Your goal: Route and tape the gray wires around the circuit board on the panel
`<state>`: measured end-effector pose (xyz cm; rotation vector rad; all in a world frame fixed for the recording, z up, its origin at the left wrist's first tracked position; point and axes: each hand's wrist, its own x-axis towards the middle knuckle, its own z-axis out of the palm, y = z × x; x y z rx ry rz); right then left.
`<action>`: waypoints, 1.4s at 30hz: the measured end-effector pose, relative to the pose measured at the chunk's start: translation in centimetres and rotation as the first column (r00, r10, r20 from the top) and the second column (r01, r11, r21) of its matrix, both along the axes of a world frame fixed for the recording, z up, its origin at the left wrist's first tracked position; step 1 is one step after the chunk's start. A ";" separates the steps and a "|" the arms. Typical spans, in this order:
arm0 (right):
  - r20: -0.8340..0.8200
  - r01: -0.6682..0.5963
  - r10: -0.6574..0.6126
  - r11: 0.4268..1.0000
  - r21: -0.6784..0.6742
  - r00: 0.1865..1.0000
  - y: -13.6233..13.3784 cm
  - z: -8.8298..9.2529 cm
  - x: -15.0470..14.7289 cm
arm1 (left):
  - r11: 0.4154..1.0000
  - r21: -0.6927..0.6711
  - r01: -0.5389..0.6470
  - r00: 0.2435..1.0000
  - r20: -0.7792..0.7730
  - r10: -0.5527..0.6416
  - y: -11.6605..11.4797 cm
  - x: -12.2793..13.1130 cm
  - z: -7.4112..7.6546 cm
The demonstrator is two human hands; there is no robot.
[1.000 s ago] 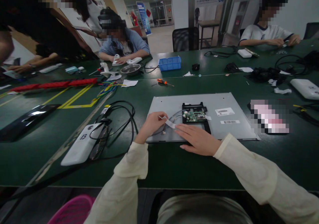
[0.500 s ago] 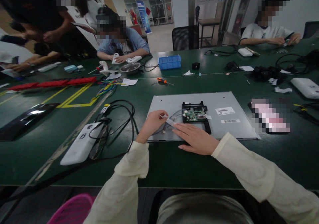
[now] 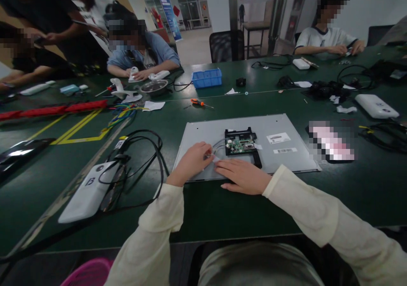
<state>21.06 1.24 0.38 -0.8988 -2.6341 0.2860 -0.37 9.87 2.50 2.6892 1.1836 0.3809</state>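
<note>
A flat grey metal display panel (image 3: 270, 122) lies on the green table in front of me. Mounted on it is a black plastic bracket (image 3: 257, 161) with a green circuit board (image 3: 239, 147). Thin grey wires (image 3: 218, 144) run from the board toward my left hand (image 3: 194, 159), whose fingers are pinched at the panel's left part. They hold the end of a translucent whitish strip (image 3: 216, 158) that looks like tape. My right hand (image 3: 243, 175) lies flat with fingers stretched out, its fingertips at the strip's other end near the panel's front edge.
Left of the panel lie a white power bank (image 3: 85, 192) and looped black cable (image 3: 162, 150). An orange screwdriver (image 3: 197, 102), a blue basket (image 3: 206, 78) and a metal bowl (image 3: 154, 87) are beyond it. A phone (image 3: 332, 141) lies to the right. Other people sit across the table.
My left hand has come down toward the panel and nearer my right hand. Less of the strip shows between them. The camera view has shifted a little to the right.
</note>
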 end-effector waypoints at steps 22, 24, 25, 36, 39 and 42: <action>0.038 -0.019 0.018 1.000 0.021 0.999 -0.5 0.0 0.7 | 0.993 -0.059 -0.100 0.995 0.025 0.102 1.8 -1.7 -2.6; 0.034 -0.017 0.016 0.999 0.030 0.999 -0.5 0.0 0.8 | 0.992 -0.068 -0.102 0.994 0.019 0.103 1.7 -1.7 -2.4; 0.030 -0.019 0.018 0.999 0.032 0.999 -0.6 0.0 0.8 | 0.992 -0.072 -0.102 0.995 0.013 0.103 1.6 -1.7 -2.3; -0.218 0.302 -0.289 0.953 0.030 0.932 0.5 1.7 4.2 | 0.977 -0.079 -0.197 0.980 -0.041 0.194 0.4 -1.1 -1.4; -0.333 0.541 -0.520 0.841 -0.035 0.787 1.8 1.5 7.1 | 0.971 -0.071 -0.227 0.974 -0.012 0.227 0.1 -0.9 -1.0; -0.353 0.641 -0.625 0.762 -0.087 0.696 3.1 0.6 9.7 | 0.973 -0.050 -0.226 0.971 0.065 0.229 -0.1 -0.7 -0.8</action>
